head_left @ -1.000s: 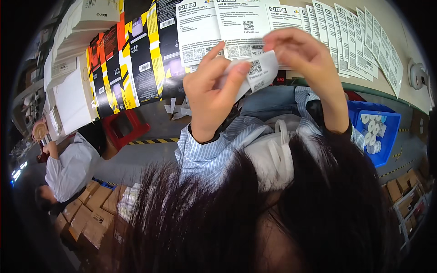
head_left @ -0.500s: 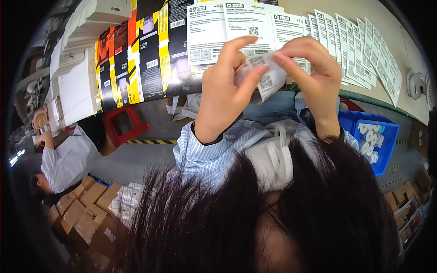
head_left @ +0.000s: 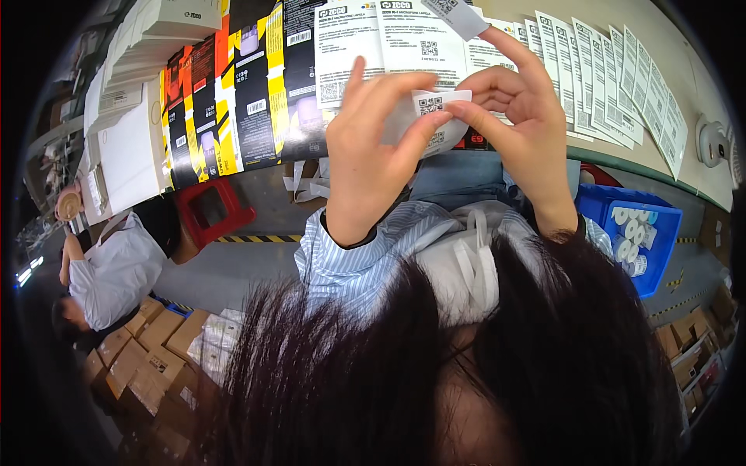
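My left hand (head_left: 364, 151) is closed around a small roll of white QR-code stickers (head_left: 437, 141), with the thumb pressed on its front. My right hand (head_left: 522, 130) meets it, and its thumb touches the top edge of the strip beside my left thumb. The right index finger points up and away, carrying a peeled white label (head_left: 454, 15) on its tip. Beyond the hands lie printed white leaflets (head_left: 347, 46) on the table, partly hidden by my fingers.
Overlapping leaflets (head_left: 602, 85) fan out to the right. Black-and-yellow printed boxes (head_left: 255, 93) lie at left, beside stacked white cards (head_left: 167, 31). A blue bin (head_left: 660, 241) of rolls stands below the table at right. A person (head_left: 116, 272) works at left near a red stool (head_left: 214, 221).
A label now sits on my right index fingertip, raised away from the roll. My right thumb has come down to the strip near my left thumb, and the left hand has shifted slightly left.
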Demonstrator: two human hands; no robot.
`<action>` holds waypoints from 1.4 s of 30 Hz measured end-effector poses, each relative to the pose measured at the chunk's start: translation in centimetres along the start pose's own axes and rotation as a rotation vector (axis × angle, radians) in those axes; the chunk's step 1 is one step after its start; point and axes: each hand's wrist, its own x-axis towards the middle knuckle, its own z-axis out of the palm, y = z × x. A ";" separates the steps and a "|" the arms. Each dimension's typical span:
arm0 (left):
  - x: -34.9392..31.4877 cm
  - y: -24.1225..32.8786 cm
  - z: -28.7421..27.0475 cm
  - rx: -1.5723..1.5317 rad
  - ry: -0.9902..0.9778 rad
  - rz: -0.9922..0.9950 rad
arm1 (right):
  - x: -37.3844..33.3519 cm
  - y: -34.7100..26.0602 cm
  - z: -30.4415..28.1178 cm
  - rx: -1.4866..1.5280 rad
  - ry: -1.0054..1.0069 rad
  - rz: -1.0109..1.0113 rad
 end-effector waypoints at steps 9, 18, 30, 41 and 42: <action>-0.9 -0.5 1.0 -0.256 0.063 -0.219 | 0.2 0.7 -0.9 -0.075 0.023 -0.059; 1.8 -1.4 -0.3 0.051 -0.112 -0.195 | 1.3 -0.7 -4.0 0.010 0.397 -0.303; 2.4 0.0 3.9 0.129 -0.357 0.081 | 2.0 -0.5 -3.2 -0.014 0.291 -0.134; -1.7 -2.1 -0.4 0.167 -0.417 -0.039 | 4.0 2.9 -2.0 -0.104 0.115 0.044; -2.1 -1.8 -0.1 0.125 -0.401 -0.025 | 3.9 3.3 -1.9 -0.104 0.117 0.052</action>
